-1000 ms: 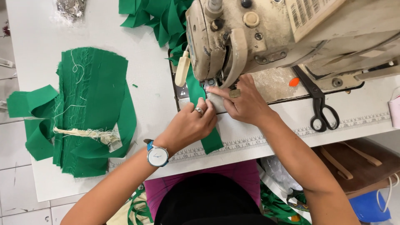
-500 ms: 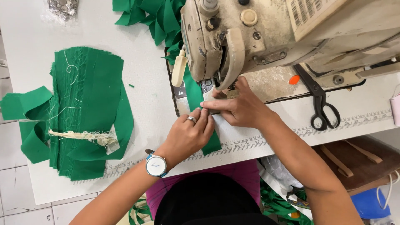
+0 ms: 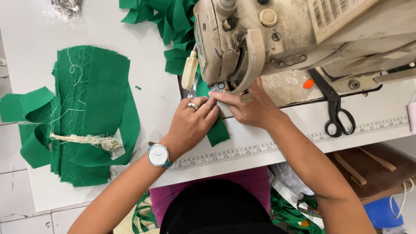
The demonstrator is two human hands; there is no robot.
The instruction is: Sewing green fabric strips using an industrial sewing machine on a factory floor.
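Presently a green fabric strip [image 3: 218, 130] is being fed under the presser foot of the sewing machine [image 3: 277, 39], so the stitching step is judged to be in hand. The left hand [image 3: 190, 125] lies flat on the strip, its fingers [image 3: 207, 110] pressed together; the right hand [image 3: 247, 106] pinches the strip's edge by the needle. Steady, straight guiding is called for next. Counted on the bench [image 3: 39, 26]: one pair of black scissors [image 3: 336, 108], one stack of green pieces [image 3: 86, 117], one heap of green strips [image 3: 169, 21].
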